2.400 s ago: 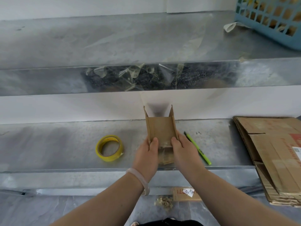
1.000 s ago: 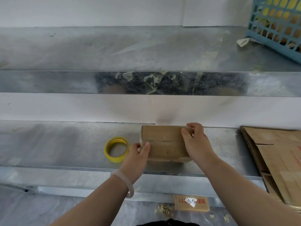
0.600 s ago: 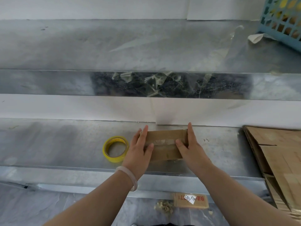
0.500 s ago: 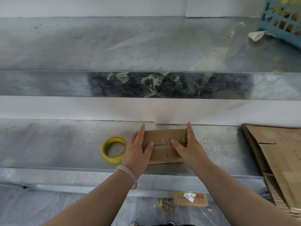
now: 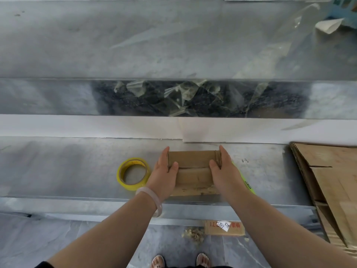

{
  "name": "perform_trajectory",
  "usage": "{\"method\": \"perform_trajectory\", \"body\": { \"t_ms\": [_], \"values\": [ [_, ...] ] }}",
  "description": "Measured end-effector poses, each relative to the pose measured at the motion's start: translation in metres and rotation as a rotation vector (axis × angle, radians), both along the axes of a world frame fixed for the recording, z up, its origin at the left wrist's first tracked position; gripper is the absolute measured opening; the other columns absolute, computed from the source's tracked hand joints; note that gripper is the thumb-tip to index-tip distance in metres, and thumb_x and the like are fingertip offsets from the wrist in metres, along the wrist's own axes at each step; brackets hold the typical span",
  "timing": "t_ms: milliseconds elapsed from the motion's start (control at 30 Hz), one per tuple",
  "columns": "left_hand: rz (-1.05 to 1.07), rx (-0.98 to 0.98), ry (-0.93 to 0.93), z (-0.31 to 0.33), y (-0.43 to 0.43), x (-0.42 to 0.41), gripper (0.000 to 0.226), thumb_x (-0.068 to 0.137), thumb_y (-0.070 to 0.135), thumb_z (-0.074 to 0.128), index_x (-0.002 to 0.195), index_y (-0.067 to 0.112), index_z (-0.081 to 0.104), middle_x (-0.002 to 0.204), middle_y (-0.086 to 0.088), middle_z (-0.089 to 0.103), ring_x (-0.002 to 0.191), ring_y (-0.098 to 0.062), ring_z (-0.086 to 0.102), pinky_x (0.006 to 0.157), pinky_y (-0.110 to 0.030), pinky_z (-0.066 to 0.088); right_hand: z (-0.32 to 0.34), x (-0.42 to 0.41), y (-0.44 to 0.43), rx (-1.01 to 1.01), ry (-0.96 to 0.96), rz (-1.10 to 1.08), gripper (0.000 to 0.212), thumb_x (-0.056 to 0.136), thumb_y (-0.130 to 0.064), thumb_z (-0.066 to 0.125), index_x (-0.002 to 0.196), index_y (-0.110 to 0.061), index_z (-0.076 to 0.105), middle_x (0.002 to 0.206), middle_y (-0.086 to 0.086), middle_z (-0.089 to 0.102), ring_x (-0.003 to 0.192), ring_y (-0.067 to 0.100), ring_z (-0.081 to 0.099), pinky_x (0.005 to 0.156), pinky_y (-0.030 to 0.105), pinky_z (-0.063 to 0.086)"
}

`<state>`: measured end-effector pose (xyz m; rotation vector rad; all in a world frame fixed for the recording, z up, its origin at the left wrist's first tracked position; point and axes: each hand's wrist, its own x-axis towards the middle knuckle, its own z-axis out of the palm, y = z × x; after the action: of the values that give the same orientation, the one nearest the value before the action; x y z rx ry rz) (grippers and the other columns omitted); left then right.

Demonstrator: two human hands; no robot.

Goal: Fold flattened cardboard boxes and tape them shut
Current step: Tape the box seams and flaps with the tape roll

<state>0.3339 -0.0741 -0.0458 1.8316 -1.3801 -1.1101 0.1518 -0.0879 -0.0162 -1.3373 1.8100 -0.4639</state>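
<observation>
Box (image 5: 193,171) sat centre-frame, slightly low, on the lower metal shelf (image 5: 67,167), near its front edge. Left hand (image 5: 163,176) and right hand (image 5: 225,175) flanked it, fingers extended along the two short ends, thumbs pressed on top at the seam where the two top flaps met. Neither hand was closed around anything; both were flat, squeezing inward and down.

Seam looked closed but not yet taped across, as far as I could tell. Glossy patch on the near flap could have been old tape; not certain.

Risks as I judged them:
- Tape roll (image 5: 133,174) lay just left of the left hand. Fetching it meant freeing one hand, and corrugated flaps tend to spring up, so the seam could gape.
- Box was close to the shelf lip; a one-handed press could push it off toward the floor.
- Green pen (image 5: 244,180) lay mostly hidden under the right wrist and could get knocked or rolled off.
- Loose clear film (image 5: 183,93) hung at frame centre on the upper shelf edge; fresh tape could snag on it.

Flat cardboard stack (image 5: 328,180) sat at right, well apart.
</observation>
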Motion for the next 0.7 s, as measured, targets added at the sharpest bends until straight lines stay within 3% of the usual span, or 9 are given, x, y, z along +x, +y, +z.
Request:
{"method": "perform_trajectory", "body": {
  "t_ms": [67, 167, 233, 300, 400, 467, 533, 600, 700],
  "values": [
    [0.03, 0.014, 0.027, -0.001, 0.002, -0.001, 0.056, 0.103, 0.029, 0.037, 0.152, 0.032, 0.012, 0.136, 0.001, 0.046, 0.111, -0.014, 0.049, 0.093, -0.023, 0.039, 0.003, 0.0, 0.001, 0.017, -0.032, 0.0, 0.057, 0.106, -0.032, 0.034, 0.156, -0.037, 0.007, 0.141, 0.005, 0.05, 0.086, 0.015, 0.059, 0.069, 0.033, 0.051],
    [0.12, 0.06, 0.113, -0.002, 0.002, -0.004, 0.048, 0.104, 0.031, 0.034, 0.149, 0.037, 0.02, 0.1, 0.017, 0.052, 0.083, -0.001, 0.051, 0.068, -0.012, 0.041, 0.002, -0.004, -0.001, 0.003, -0.184, -0.05, 0.053, 0.107, -0.027, 0.033, 0.155, -0.035, 0.013, 0.152, 0.005, 0.039, 0.134, 0.026, 0.045, 0.108, 0.04, 0.038],
    [0.198, 0.116, 0.226, -0.007, 0.002, -0.004, 0.039, 0.102, 0.041, 0.034, 0.141, 0.043, 0.031, 0.109, 0.014, 0.057, 0.096, -0.004, 0.056, 0.084, -0.017, 0.046, 0.0, -0.007, -0.004, 0.065, -0.267, -0.09, 0.053, 0.106, -0.035, 0.033, 0.155, -0.036, 0.015, 0.156, -0.005, 0.03, 0.141, 0.022, 0.034, 0.114, 0.038, 0.028],
    [0.222, 0.179, 0.302, -0.015, 0.002, -0.002, 0.051, 0.098, 0.055, 0.033, 0.144, 0.035, 0.039, 0.135, 0.007, 0.054, 0.124, -0.014, 0.049, 0.109, -0.034, 0.037, -0.004, -0.009, -0.004, 0.119, -0.286, -0.109, 0.05, 0.104, -0.043, 0.034, 0.153, -0.031, 0.029, 0.147, -0.006, 0.043, 0.134, 0.022, 0.042, 0.115, 0.041, 0.031],
    [0.21, 0.209, 0.265, -0.018, 0.0, -0.001, 0.057, 0.096, 0.059, 0.031, 0.144, 0.029, 0.04, 0.138, 0.003, 0.051, 0.128, -0.02, 0.047, 0.111, -0.04, 0.035, -0.006, -0.007, -0.003, 0.101, -0.238, -0.103, 0.039, 0.105, -0.039, 0.034, 0.128, -0.016, 0.054, 0.101, -0.006, 0.058, 0.103, 0.019, 0.056, 0.102, 0.043, 0.044],
    [0.184, 0.169, 0.192, -0.012, -0.001, -0.004, 0.053, 0.1, 0.051, 0.03, 0.145, 0.024, 0.04, 0.135, -0.001, 0.053, 0.122, -0.022, 0.05, 0.108, -0.038, 0.038, -0.006, -0.007, -0.004, 0.091, -0.215, -0.117, 0.038, 0.105, -0.038, 0.033, 0.125, -0.014, 0.055, 0.098, -0.005, 0.057, 0.1, 0.02, 0.056, 0.101, 0.043, 0.045],
    [0.155, 0.112, 0.119, -0.007, 0.0, -0.006, 0.053, 0.1, 0.047, 0.031, 0.15, 0.027, 0.028, 0.137, 0.002, 0.05, 0.12, -0.021, 0.051, 0.103, -0.031, 0.039, -0.007, -0.008, -0.005, 0.104, -0.217, -0.126, 0.045, 0.104, -0.042, 0.03, 0.138, -0.018, 0.048, 0.122, -0.002, 0.058, 0.116, 0.023, 0.053, 0.108, 0.045, 0.039],
    [0.103, 0.0, 0.117, -0.003, 0.006, -0.008, 0.064, 0.096, 0.054, 0.032, 0.151, 0.039, 0.003, 0.147, 0.007, 0.036, 0.133, -0.015, 0.038, 0.105, -0.023, 0.029, -0.009, -0.009, -0.003, 0.093, -0.199, -0.076, 0.054, 0.104, -0.046, 0.026, 0.155, -0.03, 0.018, 0.153, -0.003, 0.037, 0.134, 0.024, 0.041, 0.114, 0.042, 0.031],
    [-0.048, -0.179, -0.016, -0.005, 0.012, -0.001, 0.075, 0.086, 0.075, 0.028, 0.141, 0.05, -0.017, 0.16, 0.01, 0.008, 0.146, -0.009, 0.012, 0.117, -0.026, 0.014, -0.01, -0.011, 0.001, -0.021, -0.076, 0.093, 0.064, 0.104, -0.046, 0.028, 0.149, -0.049, -0.017, 0.16, -0.003, 0.02, 0.128, 0.023, 0.041, 0.105, 0.04, 0.038]
  ]
}}
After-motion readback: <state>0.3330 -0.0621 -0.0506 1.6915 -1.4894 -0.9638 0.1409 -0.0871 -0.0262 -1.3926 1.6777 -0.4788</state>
